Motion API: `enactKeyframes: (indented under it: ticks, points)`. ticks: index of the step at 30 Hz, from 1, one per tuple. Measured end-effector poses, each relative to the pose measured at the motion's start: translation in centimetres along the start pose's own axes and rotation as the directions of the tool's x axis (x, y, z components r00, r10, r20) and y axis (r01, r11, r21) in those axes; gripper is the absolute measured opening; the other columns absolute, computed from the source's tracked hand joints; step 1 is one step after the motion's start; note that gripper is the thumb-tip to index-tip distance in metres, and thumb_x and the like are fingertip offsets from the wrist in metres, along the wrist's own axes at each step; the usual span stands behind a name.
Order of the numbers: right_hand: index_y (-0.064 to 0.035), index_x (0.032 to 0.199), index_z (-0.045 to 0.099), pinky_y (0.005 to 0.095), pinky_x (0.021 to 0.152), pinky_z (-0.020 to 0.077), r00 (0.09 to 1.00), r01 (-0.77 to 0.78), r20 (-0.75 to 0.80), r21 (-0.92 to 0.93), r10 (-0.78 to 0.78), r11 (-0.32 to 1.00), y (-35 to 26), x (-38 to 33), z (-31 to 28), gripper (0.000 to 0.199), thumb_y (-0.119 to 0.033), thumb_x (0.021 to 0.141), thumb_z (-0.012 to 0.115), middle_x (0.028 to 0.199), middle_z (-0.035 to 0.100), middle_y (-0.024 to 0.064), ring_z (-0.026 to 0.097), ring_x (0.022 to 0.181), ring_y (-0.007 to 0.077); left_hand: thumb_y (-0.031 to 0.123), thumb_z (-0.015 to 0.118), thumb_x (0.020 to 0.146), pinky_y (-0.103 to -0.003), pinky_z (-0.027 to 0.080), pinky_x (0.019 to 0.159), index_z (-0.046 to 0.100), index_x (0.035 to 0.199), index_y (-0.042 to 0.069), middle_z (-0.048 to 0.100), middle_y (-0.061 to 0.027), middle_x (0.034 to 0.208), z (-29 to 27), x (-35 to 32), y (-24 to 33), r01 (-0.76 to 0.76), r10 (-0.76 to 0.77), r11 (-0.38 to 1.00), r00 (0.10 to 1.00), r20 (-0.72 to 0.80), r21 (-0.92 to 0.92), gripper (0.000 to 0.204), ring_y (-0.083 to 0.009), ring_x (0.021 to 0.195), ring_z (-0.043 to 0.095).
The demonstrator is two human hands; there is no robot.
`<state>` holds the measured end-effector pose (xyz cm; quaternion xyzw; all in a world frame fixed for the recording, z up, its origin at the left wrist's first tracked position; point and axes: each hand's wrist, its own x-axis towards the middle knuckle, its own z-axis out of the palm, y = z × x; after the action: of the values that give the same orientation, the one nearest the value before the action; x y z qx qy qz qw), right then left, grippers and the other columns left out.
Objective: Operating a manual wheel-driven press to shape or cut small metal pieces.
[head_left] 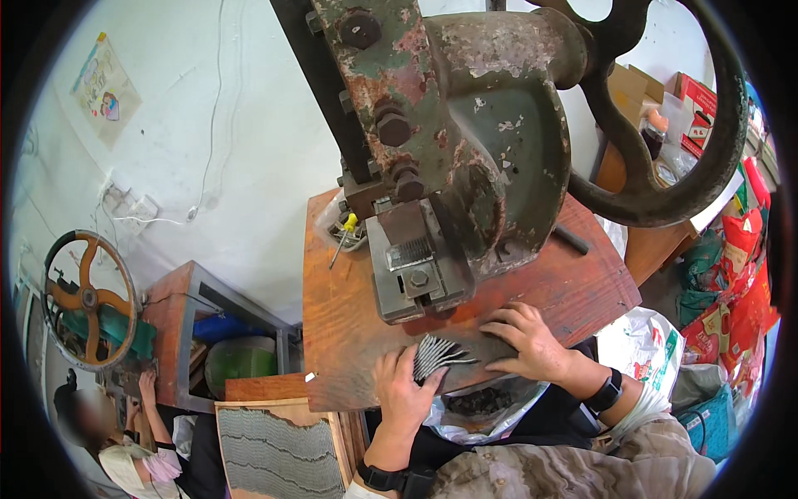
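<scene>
Grey metal strips (pixel 436 353) fan from the gripping left hand (pixel 405 391) — right hand (pixel 532 341) flat, released — red packages (pixel 744 274) right.

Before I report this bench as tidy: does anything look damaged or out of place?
The press is rusty, its green paint flaking in patches. A yellow-handled screwdriver lies loose beside it on the table.

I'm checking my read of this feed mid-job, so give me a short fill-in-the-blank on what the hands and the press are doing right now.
1. The left hand holds a fanned bundle of thin grey ____.
2. The right hand rests palm-down on the ____ table.
3. The rusty press has a large dark ____ on its right side.
4. A yellow-handled ____ lies behind the press's die block.

Missing words: strips; wooden; flywheel; screwdriver
</scene>
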<state>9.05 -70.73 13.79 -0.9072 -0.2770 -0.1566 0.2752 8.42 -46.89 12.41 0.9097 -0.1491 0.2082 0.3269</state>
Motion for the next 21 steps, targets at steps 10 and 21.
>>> enactKeyframes:
  ticks: [10, 21]
  points:
    - [-0.0073, 0.113, 0.056, 0.0450, 0.093, 0.0380, 0.995, -0.051, -0.069, 0.208, 0.067, 0.977, -0.9, 2.1, 2.7, 0.060, -0.022, 0.060, 0.079, 0.114, 0.051, 0.0136, 0.044, 0.111, 0.0361, 0.022, 0.082, 0.057, -0.041, 0.041, 0.081, 0.054, 0.112, -0.002, 0.059, -0.0150, 0.100, -1.5, 1.1, 0.3, 0.065, -0.060, 0.997, 0.992, 0.113, -0.039, 0.066, -0.0337, 0.092, 0.051]
    - [-0.0029, 0.099, 0.061, 0.0423, 0.087, 0.0445, 0.965, -0.059, -0.239, 0.196, 0.106, 0.979, 0.7, -0.6, 0.5, 0.039, -0.015, 0.066, 0.076, 0.103, 0.057, 0.0148, 0.051, 0.100, 0.0350, 0.048, 0.072, 0.064, -0.042, 0.038, 0.074, 0.060, 0.101, 0.004, 0.054, -0.0115, 0.087, 1.5, 1.3, 1.7, -0.060, 0.040, 0.931, 0.997, 0.062, 0.361, 0.058, -0.0312, 0.083, 0.049]
